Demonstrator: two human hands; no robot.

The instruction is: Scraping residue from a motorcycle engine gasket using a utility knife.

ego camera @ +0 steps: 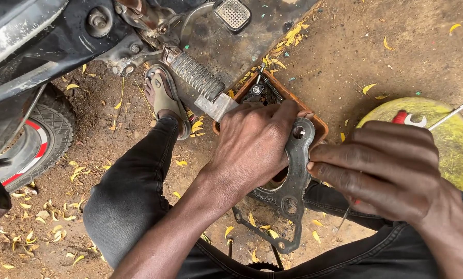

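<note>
Both hands pinch a flat, dark grey metal engine gasket (288, 186): left hand (252, 147) clamps its upper edge, steadying it. Right hand (381, 170) presses fingertips against its rim over a brown rectangular parts tray (322, 126), also gripping a thin metal tool (341, 222)

The left hand (252, 147) hides the gasket's (292, 181) middle; the motorcycle (61, 41) is cut off at the frame's upper left.
</note>
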